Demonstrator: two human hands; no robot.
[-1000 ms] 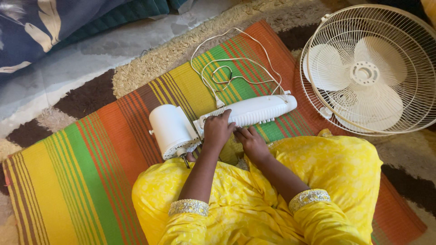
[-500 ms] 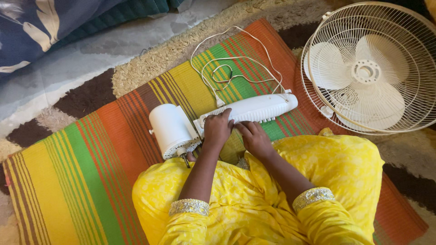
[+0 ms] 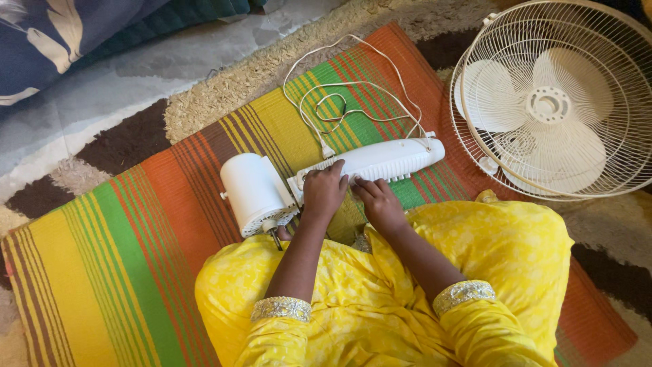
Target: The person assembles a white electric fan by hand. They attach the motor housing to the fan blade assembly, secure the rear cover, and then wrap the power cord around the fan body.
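Fan stand housing (image 3: 380, 160): long white plastic piece, rounded far end, ribbed slots along the near edge. It lay across the green and orange stripes of the striped mat (image 3: 122, 245), just in front of my knees. White motor unit (image 3: 252, 194), a squat cylinder with a vented face and a short shaft, sat touching the housing's left end. Thin white power cord (image 3: 346, 102) ran in loose loops on the mat just beyond the housing.

No packages, labels or signs visible near the housing.

Left hand (image 3: 324, 192) lay palm-down over the housing's left end, fingers curled on the top edge, pressing rather than gripping round it. Right hand (image 3: 380, 207) was just right of it, fingertips narrow and touching the ribbed near edge; couldn't tell if they pinched anything. Fan cage with blades (image 3: 553, 102) lay flat to the right of the housing, well apart.
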